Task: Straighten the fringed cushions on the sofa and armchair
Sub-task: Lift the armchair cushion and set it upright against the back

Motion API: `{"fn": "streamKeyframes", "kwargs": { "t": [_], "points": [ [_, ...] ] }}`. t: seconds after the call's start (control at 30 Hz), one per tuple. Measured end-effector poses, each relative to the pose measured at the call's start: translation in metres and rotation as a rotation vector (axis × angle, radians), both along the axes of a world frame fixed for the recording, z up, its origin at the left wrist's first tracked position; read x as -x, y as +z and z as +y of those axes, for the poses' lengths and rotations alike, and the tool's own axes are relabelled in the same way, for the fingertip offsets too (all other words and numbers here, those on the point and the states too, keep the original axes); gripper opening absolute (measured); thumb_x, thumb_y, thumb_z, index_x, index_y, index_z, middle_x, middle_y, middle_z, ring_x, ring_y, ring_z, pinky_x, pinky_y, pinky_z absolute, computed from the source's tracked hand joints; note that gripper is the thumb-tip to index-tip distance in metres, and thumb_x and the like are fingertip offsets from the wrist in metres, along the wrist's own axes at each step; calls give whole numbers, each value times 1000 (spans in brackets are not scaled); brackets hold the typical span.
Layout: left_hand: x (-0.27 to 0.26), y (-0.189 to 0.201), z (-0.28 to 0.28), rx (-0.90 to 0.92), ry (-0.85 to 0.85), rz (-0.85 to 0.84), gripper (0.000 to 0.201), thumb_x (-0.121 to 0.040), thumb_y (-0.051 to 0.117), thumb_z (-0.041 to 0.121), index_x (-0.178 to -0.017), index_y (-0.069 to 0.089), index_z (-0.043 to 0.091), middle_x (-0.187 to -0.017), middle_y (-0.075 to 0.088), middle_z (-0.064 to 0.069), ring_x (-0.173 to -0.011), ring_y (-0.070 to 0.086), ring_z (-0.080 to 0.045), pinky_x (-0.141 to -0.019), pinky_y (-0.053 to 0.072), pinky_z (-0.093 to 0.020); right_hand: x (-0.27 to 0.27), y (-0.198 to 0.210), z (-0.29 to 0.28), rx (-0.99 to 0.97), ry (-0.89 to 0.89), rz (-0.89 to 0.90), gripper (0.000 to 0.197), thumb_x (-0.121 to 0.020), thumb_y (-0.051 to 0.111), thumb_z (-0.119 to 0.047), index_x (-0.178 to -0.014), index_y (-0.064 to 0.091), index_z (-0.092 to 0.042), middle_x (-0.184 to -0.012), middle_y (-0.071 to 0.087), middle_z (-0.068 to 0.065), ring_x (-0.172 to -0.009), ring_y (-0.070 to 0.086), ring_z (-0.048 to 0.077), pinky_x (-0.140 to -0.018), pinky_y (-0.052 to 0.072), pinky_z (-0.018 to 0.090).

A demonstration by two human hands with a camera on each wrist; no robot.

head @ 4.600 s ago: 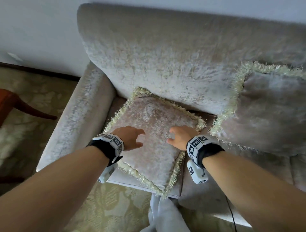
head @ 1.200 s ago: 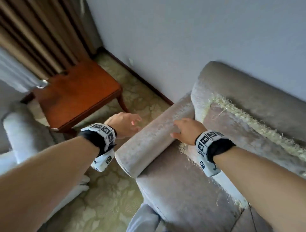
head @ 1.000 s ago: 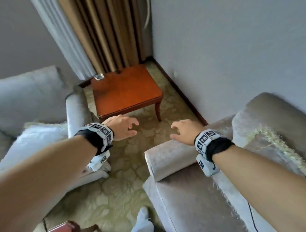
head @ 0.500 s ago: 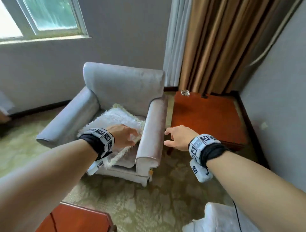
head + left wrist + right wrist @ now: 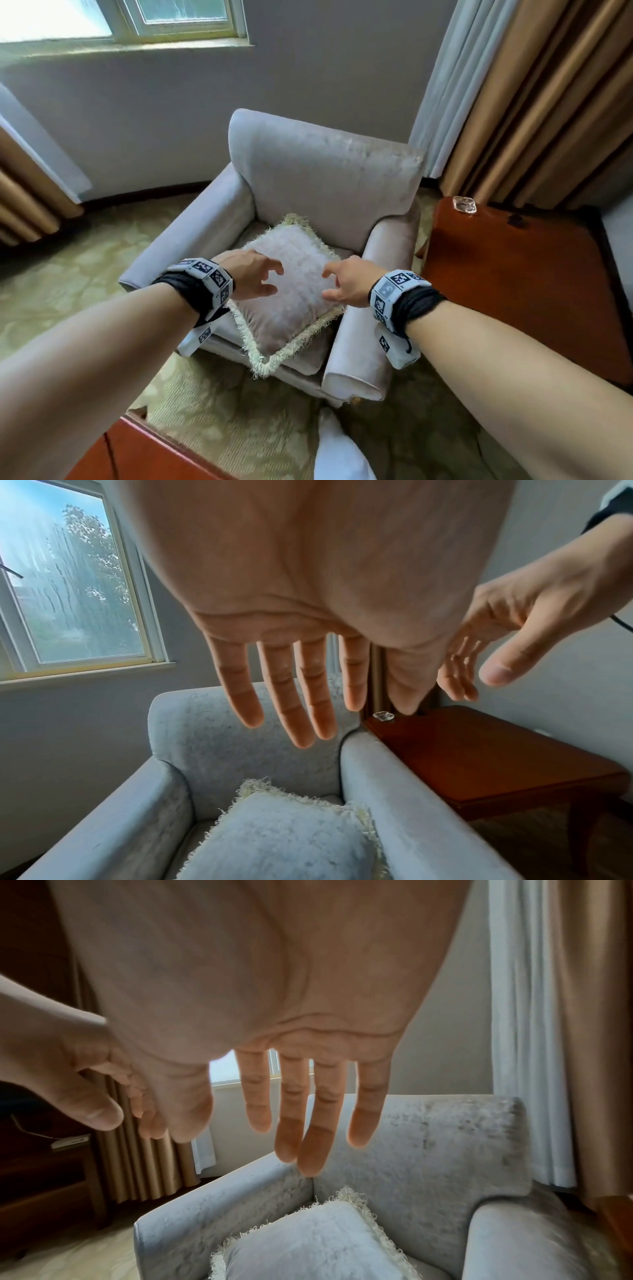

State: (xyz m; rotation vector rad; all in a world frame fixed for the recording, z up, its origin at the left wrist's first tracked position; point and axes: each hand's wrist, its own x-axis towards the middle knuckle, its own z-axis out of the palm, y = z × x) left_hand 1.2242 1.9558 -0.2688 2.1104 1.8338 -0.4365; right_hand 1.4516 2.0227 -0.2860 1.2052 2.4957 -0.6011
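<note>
Pale plush armchair set against the wall under the window. On its seat, turned cornerwise, a square pale fringed cushion. To the right, touching the armrest, a reddish wooden side table, with a small clear glass dish on its far corner. Behind the table, tan pleated curtains.

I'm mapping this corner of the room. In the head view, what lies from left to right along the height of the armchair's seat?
Carpet → chair's left armrest → fringed cushion → chair's right armrest → wooden side table.
</note>
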Motion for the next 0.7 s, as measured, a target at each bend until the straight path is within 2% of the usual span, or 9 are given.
{"fn": "streamKeyframes", "kwargs": {
  "t": [0.27, 0.4, 0.53, 0.7],
  "points": [
    [59, -21, 98, 38, 79, -3, 43, -92, 56, 54, -132, 52, 42, -113, 68, 15, -108, 64, -15, -89, 54, -37, 74, -32, 118, 54, 72, 3, 54, -93, 58, -53, -139, 51, -26, -125, 65, 1, -118, 59, 24, -94, 48, 37],
    [89, -32, 139, 79, 49, 27, 43, -92, 56, 52, -134, 51, 41, -116, 67, 14, -110, 62, -16, -87, 52, -33, 105, -43, 158, 85, 82, -4, 54, -93, 57, -54, -139, 50, -26, -126, 66, 0, -118, 59, 25, -95, 48, 38],
    [122, -54, 183, 75, 44, -33, 43, -91, 56, 53, -133, 53, 41, -112, 67, 14, -104, 64, -14, -86, 54, -35, 129, -66, 190, 118, 7, 5, 52, -94, 58, -51, -138, 52, -24, -128, 64, 2, -120, 58, 25, -94, 46, 36],
    [170, -107, 248, 146, -93, -58, 42, -93, 54, 52, -134, 51, 40, -116, 67, 14, -110, 62, -14, -86, 52, -32, 164, -114, 215, 198, -184, 7, 51, -92, 59, -51, -136, 53, -25, -128, 65, 1, -123, 55, 25, -97, 43, 34]
  ]
}}
